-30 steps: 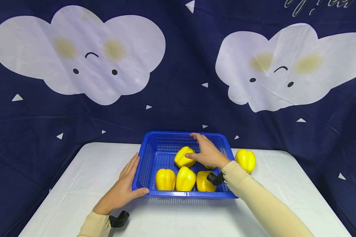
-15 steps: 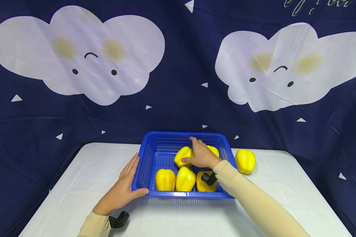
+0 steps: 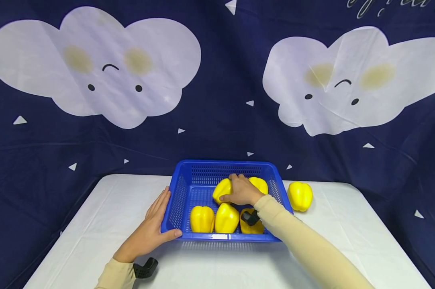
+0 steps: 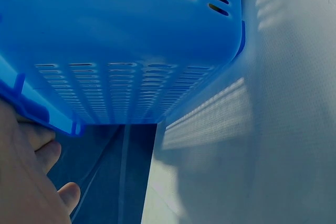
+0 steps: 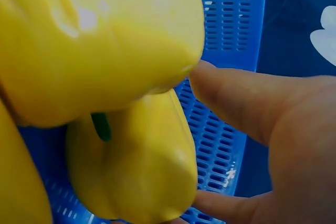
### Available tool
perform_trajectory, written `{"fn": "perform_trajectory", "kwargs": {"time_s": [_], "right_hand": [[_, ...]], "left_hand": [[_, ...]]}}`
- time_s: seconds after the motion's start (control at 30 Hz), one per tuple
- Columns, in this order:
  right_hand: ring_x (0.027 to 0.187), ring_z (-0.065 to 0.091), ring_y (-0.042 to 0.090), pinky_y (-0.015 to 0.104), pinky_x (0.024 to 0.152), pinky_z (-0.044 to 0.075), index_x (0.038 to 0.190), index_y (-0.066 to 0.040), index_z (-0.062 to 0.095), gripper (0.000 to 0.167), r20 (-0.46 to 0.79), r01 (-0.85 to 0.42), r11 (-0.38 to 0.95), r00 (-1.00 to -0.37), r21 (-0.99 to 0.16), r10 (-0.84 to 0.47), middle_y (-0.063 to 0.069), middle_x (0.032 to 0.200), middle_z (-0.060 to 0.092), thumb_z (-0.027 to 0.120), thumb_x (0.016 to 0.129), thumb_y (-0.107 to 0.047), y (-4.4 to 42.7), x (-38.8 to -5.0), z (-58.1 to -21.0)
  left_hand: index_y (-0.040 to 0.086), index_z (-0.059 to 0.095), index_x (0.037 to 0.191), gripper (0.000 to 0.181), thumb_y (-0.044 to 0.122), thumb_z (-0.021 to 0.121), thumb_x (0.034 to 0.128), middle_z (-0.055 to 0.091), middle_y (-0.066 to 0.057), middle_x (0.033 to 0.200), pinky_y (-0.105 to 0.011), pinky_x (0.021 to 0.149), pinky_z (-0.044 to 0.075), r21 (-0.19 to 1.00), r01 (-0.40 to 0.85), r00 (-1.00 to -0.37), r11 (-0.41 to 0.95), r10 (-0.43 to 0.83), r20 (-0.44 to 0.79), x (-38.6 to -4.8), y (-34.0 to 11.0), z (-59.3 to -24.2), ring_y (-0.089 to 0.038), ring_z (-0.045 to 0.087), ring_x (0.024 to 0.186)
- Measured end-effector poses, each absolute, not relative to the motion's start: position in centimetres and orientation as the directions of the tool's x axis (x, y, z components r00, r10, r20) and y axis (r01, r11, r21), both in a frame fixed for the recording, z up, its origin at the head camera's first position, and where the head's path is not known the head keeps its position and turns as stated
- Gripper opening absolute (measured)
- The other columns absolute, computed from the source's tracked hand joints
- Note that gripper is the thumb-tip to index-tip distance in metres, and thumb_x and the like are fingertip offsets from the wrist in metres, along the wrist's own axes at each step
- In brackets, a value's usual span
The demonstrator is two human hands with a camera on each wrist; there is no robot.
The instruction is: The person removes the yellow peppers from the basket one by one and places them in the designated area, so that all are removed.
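- A person's right hand [image 3: 243, 190] reached into a blue basket [image 3: 203, 237], thumb and fingers curled round the back-row middle pepper [image 3: 220, 192]; how firmly, the pictures could not tell.
- The left hand [image 3: 152, 228] braced the basket on the white bench [image 3: 203, 269], straight fingers along the left rim, thumb spread to the near corner.
- Smooth, rounded skin could let the held pepper slip if pinched only near one end.
- Crowding posed another risk: lifted at a slant, it could knock the front-row middle pepper [image 3: 227, 218] or the back-right pepper [image 3: 259, 184].
- The black wrist camera [image 3: 250, 218] hung over the front-right pepper [image 3: 257, 230] and could nudge it.
- Outside, a lone pepper [image 3: 300, 196] stood near the right forearm, where a wide swing might roll it.
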State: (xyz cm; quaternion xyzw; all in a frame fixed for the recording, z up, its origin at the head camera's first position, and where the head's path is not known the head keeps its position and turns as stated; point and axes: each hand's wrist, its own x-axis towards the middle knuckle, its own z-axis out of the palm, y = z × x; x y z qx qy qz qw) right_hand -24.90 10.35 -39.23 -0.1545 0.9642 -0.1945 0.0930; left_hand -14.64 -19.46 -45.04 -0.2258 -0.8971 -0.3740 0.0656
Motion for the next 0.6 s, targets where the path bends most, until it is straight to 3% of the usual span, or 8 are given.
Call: {"fn": "perform_trajectory", "kwargs": {"time_s": [0.6], "right_hand": [[0.119,0.053,0.035,0.049,0.102,0.047,0.15,-0.002,0.04,0.081,-0.163,-0.264,0.855,-0.915,-0.447,-0.368,0.024,0.137,0.05,0.081,0.086,-0.03,9.99,-25.46,-39.43]], "left_hand": [[0.0,0.009,0.16,0.11,0.032,0.08,0.0829,0.002,-0.018,0.168,-0.071,0.114,0.011,0.645,0.454,-0.889,0.615,0.356,0.286,-14.56,-19.4,-45.08,-0.041,0.004,0.152]]}}
